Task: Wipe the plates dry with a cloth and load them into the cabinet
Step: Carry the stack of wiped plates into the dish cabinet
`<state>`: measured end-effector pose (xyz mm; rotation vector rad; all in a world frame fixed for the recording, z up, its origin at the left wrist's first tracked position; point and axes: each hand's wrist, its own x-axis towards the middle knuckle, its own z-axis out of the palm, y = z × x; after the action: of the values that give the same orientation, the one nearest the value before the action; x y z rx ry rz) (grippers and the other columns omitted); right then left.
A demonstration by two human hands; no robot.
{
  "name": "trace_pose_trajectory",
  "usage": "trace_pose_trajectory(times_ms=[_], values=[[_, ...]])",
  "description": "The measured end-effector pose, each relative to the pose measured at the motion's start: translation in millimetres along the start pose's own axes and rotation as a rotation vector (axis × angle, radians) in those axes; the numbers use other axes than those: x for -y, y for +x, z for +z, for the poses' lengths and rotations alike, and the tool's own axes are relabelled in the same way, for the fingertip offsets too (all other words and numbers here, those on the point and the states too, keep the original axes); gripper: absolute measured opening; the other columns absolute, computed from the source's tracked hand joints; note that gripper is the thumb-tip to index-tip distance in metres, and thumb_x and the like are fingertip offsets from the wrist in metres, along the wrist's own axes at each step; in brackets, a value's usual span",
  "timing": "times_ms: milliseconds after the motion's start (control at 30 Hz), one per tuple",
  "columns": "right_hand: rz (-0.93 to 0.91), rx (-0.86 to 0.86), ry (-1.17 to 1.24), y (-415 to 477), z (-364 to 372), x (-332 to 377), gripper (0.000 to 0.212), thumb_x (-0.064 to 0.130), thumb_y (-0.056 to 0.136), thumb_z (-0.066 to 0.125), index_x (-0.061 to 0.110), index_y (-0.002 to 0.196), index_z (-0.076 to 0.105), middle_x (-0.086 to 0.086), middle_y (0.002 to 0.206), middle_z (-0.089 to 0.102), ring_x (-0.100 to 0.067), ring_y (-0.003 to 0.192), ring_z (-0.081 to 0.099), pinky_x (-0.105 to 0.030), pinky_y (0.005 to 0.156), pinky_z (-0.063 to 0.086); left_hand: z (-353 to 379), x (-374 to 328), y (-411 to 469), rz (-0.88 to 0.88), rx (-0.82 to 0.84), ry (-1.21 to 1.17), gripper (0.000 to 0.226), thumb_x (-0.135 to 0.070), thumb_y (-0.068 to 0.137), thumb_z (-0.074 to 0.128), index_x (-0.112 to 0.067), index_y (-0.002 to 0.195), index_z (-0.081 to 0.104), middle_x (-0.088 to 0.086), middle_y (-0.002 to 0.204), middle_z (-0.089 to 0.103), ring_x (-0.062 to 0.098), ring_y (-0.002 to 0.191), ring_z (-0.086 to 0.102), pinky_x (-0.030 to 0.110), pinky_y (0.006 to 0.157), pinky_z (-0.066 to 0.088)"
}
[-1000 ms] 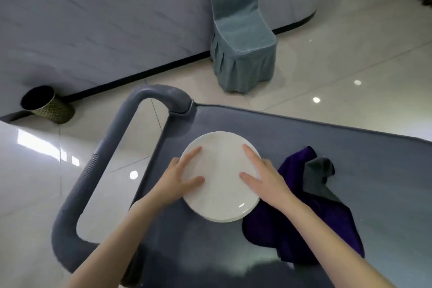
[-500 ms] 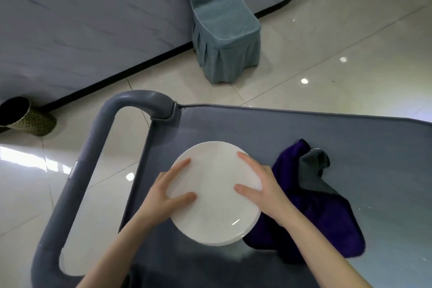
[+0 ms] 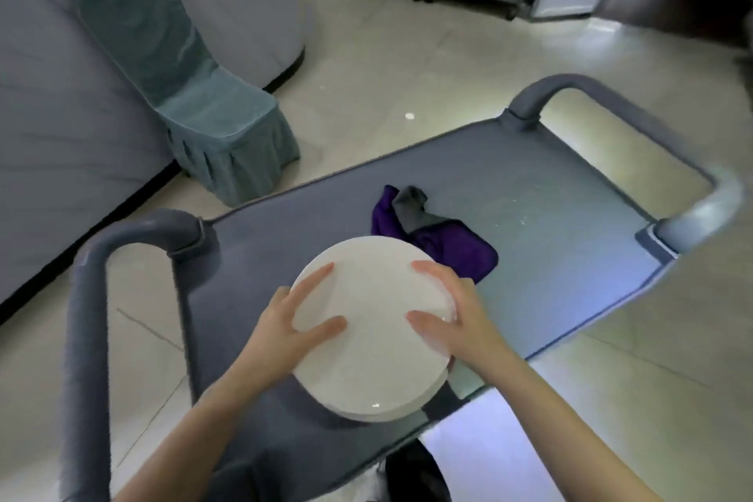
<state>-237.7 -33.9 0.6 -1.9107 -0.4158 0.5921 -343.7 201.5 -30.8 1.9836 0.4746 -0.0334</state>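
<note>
Above grey cart (image 3: 550,257), smooth round plates (image 3: 375,318)

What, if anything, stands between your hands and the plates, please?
Nothing: the left hand and the right hand both hold the plates by the rim. The cloth lies beyond them on the cart.

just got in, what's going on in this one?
A person holds a stack of white plates at its sides, left hand on one edge and right hand on the other, thumbs and forefingers on top. The stack is over the near end of a grey cart. The purple cloth lies loose on the cart just behind the plates, in neither hand, so no wiping is happening at this moment.
</note>
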Motion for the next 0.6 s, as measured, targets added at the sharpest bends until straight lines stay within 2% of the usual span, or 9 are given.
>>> trace_pose_trajectory(times_ms=[100, 200, 233, 333, 400, 467, 500, 533, 600], values=[[0.001, -0.183, 0.044, -71.6, -31.4, -9.4, 0.055, 0.010, 0.088, 0.071, 0.045, 0.127, 0.053, 0.016, 0.137, 0.047, 0.010, 0.124, 0.038, -0.019, 0.106, 0.039, 36.8, -35.0, -9.2, 0.129, 0.121, 0.092, 0.065, -0.054, 0.081, 0.071, -0.077, 0.127, 0.031, -0.019, 0.114, 0.044, 0.002, 0.103, 0.048, 0.016, 0.072, 0.042], [0.057, -0.369, 0.046, -151.4, -65.4, -28.3, 0.054, 0.015, 0.089, 0.071, 0.047, 0.129, 0.052, 0.014, 0.142, 0.045, 0.006, 0.133, 0.034, -0.027, 0.112, 0.032, 90.1, -74.5, -25.9, 0.274, 0.272, 0.170, 0.067, -0.054, 0.081, 0.071, -0.078, 0.127, 0.029, -0.018, 0.115, 0.045, -0.002, 0.103, 0.046, 0.013, 0.072, 0.038], [0.081, -0.442, 0.067, -181.4, -76.0, -36.0, 0.055, 0.017, 0.088, 0.071, 0.049, 0.129, 0.051, 0.013, 0.141, 0.044, 0.010, 0.130, 0.036, -0.025, 0.111, 0.034, 111.7, -88.5, -34.3, 0.331, 0.330, 0.195, 0.068, -0.053, 0.081, 0.071, -0.078, 0.128, 0.028, -0.015, 0.117, 0.045, -0.002, 0.104, 0.046, 0.014, 0.075, 0.038], [0.138, -0.672, 0.103, -279.6, -103.5, -60.8, 0.055, 0.024, 0.085, 0.071, 0.054, 0.127, 0.052, 0.012, 0.138, 0.044, 0.023, 0.118, 0.037, -0.005, 0.093, 0.035, 187.0, -133.5, -72.8, 0.502, 0.510, 0.257, 0.068, -0.049, 0.082, 0.070, -0.078, 0.126, 0.027, -0.011, 0.128, 0.046, 0.007, 0.114, 0.046, 0.025, 0.091, 0.037], [0.189, -0.826, 0.116, -351.2, -115.7, -80.2, 0.055, 0.022, 0.086, 0.072, 0.054, 0.126, 0.052, 0.012, 0.140, 0.044, 0.024, 0.117, 0.035, 0.000, 0.090, 0.034, 242.8, -161.5, -110.8, 0.603, 0.625, 0.288, 0.064, -0.052, 0.079, 0.067, -0.082, 0.119, 0.027, -0.013, 0.128, 0.045, 0.002, 0.115, 0.044, 0.025, 0.090, 0.035], [0.241, -0.986, 0.136, -429.0, -123.2, -99.5, 0.058, 0.019, 0.085, 0.074, 0.056, 0.124, 0.052, 0.015, 0.140, 0.044, 0.022, 0.121, 0.035, -0.005, 0.097, 0.034, 302.1, -185.9, -160.0, 0.710, 0.757, 0.289, 0.064, -0.059, 0.071, 0.062, -0.080, 0.121, 0.029, -0.023, 0.128, 0.046, -0.017, 0.116, 0.037, 0.023, 0.091, 0.034], [0.273, -1.065, 0.147, -470.1, -124.8, -109.0, 0.059, 0.019, 0.084, 0.074, 0.058, 0.123, 0.052, 0.016, 0.138, 0.045, 0.018, 0.123, 0.036, -0.009, 0.099, 0.035, 333.1, -195.6, -188.3, 0.753, 0.831, 0.279, 0.065, -0.060, 0.069, 0.061, -0.077, 0.124, 0.031, -0.028, 0.131, 0.045, -0.021, 0.119, 0.034, 0.023, 0.096, 0.034], [0.307, -1.143, 0.151, -512.7, -125.5, -118.6, 0.060, 0.019, 0.084, 0.075, 0.058, 0.123, 0.052, 0.017, 0.136, 0.046, 0.012, 0.125, 0.038, -0.014, 0.101, 0.036, 365.2, -203.4, -218.6, 0.795, 0.904, 0.274, 0.067, -0.060, 0.069, 0.062, -0.073, 0.128, 0.032, -0.026, 0.136, 0.045, -0.016, 0.125, 0.036, 0.025, 0.102, 0.035], [0.377, -1.280, 0.160, -599.7, -122.8, -136.0, 0.061, 0.017, 0.085, 0.076, 0.058, 0.122, 0.050, 0.020, 0.131, 0.047, -0.006, 0.127, 0.042, -0.026, 0.105, 0.039, 426.9, -213.8, -284.4, 0.860, 1.033, 0.289, 0.073, -0.058, 0.071, 0.064, -0.063, 0.137, 0.032, -0.013, 0.141, 0.047, 0.004, 0.131, 0.043, 0.032, 0.110, 0.036]])
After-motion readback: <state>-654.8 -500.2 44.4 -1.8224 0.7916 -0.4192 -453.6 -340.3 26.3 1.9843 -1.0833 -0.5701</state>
